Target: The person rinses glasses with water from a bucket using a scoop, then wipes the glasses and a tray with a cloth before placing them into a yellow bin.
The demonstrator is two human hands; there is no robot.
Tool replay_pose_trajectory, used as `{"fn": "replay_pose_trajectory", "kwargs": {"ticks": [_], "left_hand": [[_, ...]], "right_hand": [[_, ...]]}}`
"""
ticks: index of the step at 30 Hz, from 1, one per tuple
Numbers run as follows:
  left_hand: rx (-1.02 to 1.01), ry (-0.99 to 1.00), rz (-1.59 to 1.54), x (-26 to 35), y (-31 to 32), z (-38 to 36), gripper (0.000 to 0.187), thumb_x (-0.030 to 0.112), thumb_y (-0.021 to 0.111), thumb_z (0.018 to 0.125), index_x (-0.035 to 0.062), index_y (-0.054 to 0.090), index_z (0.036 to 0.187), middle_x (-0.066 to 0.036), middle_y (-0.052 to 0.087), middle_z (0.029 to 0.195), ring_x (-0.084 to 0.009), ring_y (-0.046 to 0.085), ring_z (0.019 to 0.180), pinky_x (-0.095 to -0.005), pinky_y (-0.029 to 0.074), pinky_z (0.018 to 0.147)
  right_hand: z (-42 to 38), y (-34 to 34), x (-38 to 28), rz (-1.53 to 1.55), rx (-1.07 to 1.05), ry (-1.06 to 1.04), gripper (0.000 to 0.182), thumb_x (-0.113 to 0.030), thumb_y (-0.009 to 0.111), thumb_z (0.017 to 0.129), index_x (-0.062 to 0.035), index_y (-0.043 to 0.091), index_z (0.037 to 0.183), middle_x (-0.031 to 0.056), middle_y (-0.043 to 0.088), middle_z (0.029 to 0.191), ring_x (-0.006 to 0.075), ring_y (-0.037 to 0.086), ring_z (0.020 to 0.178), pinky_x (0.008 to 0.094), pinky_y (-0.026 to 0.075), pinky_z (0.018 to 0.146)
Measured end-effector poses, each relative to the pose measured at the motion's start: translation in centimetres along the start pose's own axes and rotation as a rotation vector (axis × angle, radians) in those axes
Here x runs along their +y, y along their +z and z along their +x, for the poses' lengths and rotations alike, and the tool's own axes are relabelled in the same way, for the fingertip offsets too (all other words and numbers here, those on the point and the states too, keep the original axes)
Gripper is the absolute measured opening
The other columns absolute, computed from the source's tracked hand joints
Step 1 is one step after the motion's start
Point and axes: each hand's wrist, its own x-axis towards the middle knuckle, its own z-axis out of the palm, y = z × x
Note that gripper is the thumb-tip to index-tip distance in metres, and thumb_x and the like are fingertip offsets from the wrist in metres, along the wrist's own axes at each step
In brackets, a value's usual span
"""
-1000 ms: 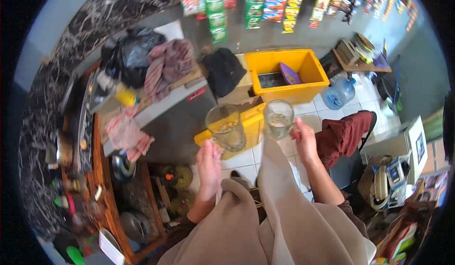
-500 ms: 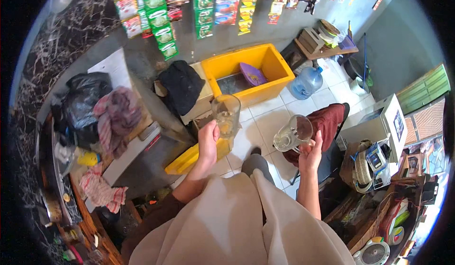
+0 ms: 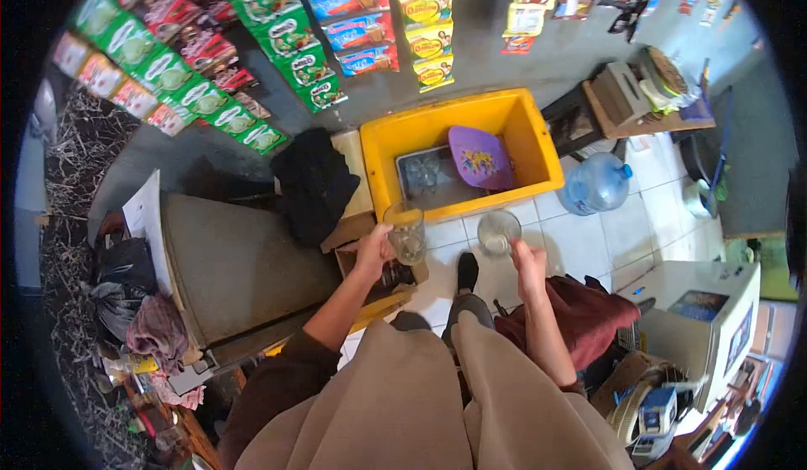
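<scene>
My left hand is closed on the handle of a clear glass mug, in front of the yellow tub's near left corner. A second glass mug hangs from my right hand, its handle in my closed fingers. Just beyond both mugs stands the yellow tub. Inside it, a grey tray with clear glassware lies at the left, and a purple basket leans at the right.
Strings of sachets hang on the wall ahead. A blue water jug stands on the tiled floor right of the tub. Black cloth lies to its left. Maroon cloth is beside my right forearm; a white appliance stands farther right.
The view has moved closer to the yellow tub and the sachets. Both mugs are now near the tub's front edge, still in my hands.
</scene>
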Motion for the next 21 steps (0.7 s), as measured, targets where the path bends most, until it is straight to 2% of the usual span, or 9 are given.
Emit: {"fn": "replay_pose_trajectory", "kwargs": {"ticks": [1,2,5,9,11,12,15,17,21], "left_hand": [[-0.029,-0.055,-0.009,-0.6,0.3,2.3,0.040,0.034,0.055,0.075,0.0139,0.031,0.050,0.002,0.027,0.045,-0.0137,0.037,0.048,-0.0314,0.036,0.061],[-0.065,-0.072,-0.008,-1.7,0.0,5.5,0.037,0.039,0.054,0.073,0.0088,0.042,0.056,-0.003,0.042,0.052,-0.0186,0.046,0.061,-0.0375,0.037,0.073],[0.199,-0.290,0.001,-1.4,3.7,11.3,0.031,0.036,0.047,0.077,0.0052,0.051,0.071,-0.005,0.048,0.055,-0.0175,0.048,0.066,-0.0370,0.036,0.076],[0.112,-0.416,0.061,-6.4,3.3,22.0,0.037,0.036,0.042,0.078,0.0015,0.053,0.086,-0.009,0.058,0.067,-0.0191,0.051,0.074,-0.0370,0.033,0.079],[0.160,-0.217,0.102,-10.7,2.9,27.8,0.047,0.046,0.043,0.071,0.0026,0.056,0.086,-0.013,0.057,0.080,-0.0236,0.048,0.086,-0.0493,0.030,0.082],[0.167,-0.233,0.098,-13.5,1.8,30.7,0.047,0.046,0.043,0.071,0.0026,0.056,0.086,-0.013,0.057,0.080,-0.0236,0.048,0.086,-0.0493,0.030,0.082],[0.068,-0.058,0.177,-20.0,-1.1,38.2,0.044,0.044,0.040,0.072,0.0034,0.054,0.084,-0.012,0.056,0.080,-0.0230,0.047,0.079,-0.0469,0.035,0.070],[0.145,-0.218,0.197,-22.4,-2.3,41.3,0.039,0.040,0.037,0.075,0.0039,0.052,0.082,-0.012,0.055,0.081,-0.0228,0.046,0.075,-0.0446,0.035,0.060],[0.355,-0.478,0.204,-21.8,-0.8,41.7,0.034,0.035,0.036,0.077,0.0058,0.051,0.084,-0.012,0.054,0.082,-0.0240,0.046,0.076,-0.0440,0.036,0.063]], "right_hand": [[3.0,0.8,0.0,-0.112,-0.079,-0.001,0.033,-0.025,0.058,0.071,-0.0047,0.049,0.047,-0.0017,0.044,0.048,0.0073,0.039,0.048,0.0248,0.031,0.046],[6.0,1.8,0.2,-0.221,-0.160,-0.011,0.036,-0.028,0.056,0.071,-0.0026,0.050,0.046,0.0004,0.045,0.046,0.0090,0.043,0.047,0.0270,0.032,0.044],[14.3,5.4,3.1,-0.321,-0.271,0.007,0.041,-0.032,0.053,0.072,0.0012,0.052,0.048,0.0060,0.049,0.045,0.0150,0.050,0.048,0.0304,0.037,0.046],[23.6,9.7,9.9,-0.480,-0.388,0.091,0.037,-0.029,0.045,0.074,0.0008,0.056,0.056,0.0114,0.057,0.056,0.0188,0.054,0.056,0.0313,0.040,0.057],[27.7,11.7,14.3,-0.772,-0.458,-0.381,0.037,-0.028,0.043,0.080,-0.0019,0.057,0.057,0.0134,0.060,0.060,0.0297,0.058,0.058,0.0374,0.045,0.056],[30.2,12.7,17.7,-1.145,-0.466,-0.566,0.034,-0.027,0.041,0.080,-0.0035,0.060,0.063,0.0135,0.062,0.067,0.0326,0.059,0.064,0.0417,0.046,0.061],[34.6,15.1,23.6,-1.245,-0.624,-0.431,0.031,-0.026,0.042,0.077,-0.0035,0.062,0.069,0.0146,0.062,0.073,0.0322,0.060,0.068,0.0432,0.047,0.063],[36.2,17.1,26.6,-1.300,-0.580,-0.350,0.030,-0.025,0.042,0.078,-0.0035,0.063,0.071,0.0156,0.062,0.076,0.0323,0.060,0.070,0.0430,0.047,0.065],[38.6,19.5,32.0,-1.271,-0.400,-0.034,0.029,-0.021,0.042,0.077,-0.0034,0.065,0.077,0.0191,0.061,0.082,0.0326,0.060,0.078,0.0409,0.048,0.072]]}}
